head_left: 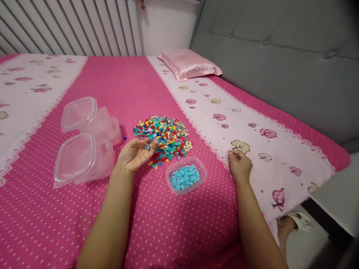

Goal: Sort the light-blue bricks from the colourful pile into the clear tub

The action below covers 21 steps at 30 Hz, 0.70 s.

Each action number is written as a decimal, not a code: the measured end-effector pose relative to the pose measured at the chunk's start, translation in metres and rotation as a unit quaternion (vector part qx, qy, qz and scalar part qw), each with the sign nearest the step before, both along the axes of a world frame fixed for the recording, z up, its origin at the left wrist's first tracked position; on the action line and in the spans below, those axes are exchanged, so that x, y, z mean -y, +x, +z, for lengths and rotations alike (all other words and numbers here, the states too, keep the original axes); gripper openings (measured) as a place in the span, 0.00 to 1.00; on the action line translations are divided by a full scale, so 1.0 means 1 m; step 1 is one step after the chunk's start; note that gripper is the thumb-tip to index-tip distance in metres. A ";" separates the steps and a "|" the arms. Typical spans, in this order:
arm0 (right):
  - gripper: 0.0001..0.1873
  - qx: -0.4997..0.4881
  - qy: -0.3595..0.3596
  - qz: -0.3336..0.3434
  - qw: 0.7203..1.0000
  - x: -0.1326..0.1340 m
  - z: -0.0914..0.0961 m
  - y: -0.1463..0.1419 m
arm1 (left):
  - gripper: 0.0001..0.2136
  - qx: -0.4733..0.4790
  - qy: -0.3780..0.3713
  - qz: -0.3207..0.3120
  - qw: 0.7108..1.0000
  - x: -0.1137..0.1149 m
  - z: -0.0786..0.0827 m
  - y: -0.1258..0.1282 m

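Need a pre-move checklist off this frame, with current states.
1. Tub upright and uncovered: ok.
2. Only light-blue bricks showing in it: ok.
3. Every loose brick within the mixed pile: not ok, a dark blue one lies apart, near the clear tubs.
4. Clear tubs apart from the pile: ok, off to its left.
5. Left hand holding a brick: cannot tell, the pile shows behind its fingertips.
6. Right hand empty: cannot tell, its fingers are curled in.

Brick pile [169,130] behind tub [203,172], containers [75,157] to left
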State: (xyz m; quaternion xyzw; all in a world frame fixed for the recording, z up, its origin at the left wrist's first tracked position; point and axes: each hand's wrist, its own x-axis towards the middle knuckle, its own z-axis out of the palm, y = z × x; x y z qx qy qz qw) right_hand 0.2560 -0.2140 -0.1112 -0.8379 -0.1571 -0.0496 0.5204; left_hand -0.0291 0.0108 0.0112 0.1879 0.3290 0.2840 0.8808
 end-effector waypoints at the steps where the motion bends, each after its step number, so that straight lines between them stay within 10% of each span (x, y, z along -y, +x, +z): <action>1: 0.19 -0.002 0.000 0.000 1.000 0.000 0.000 0.000 | 0.07 -0.002 0.004 -0.002 1.000 0.000 0.000 0.000; 7: 0.18 -0.018 0.002 -0.003 1.000 0.000 0.001 0.000 | 0.03 -0.135 0.165 -0.060 0.975 -0.002 -0.002 -0.004; 12: 0.18 -0.023 0.009 -0.002 1.000 0.000 0.002 -0.001 | 0.10 -0.343 0.428 -0.120 0.828 0.001 -0.022 0.002; 16: 0.19 -0.020 0.006 -0.001 1.000 0.000 0.003 -0.002 | 0.18 -0.412 0.486 -0.243 0.732 0.000 -0.035 0.007; 21: 0.19 -0.018 0.007 -0.001 1.000 0.000 0.002 -0.002 | 0.17 -0.477 0.551 -0.248 0.638 -0.003 -0.036 0.005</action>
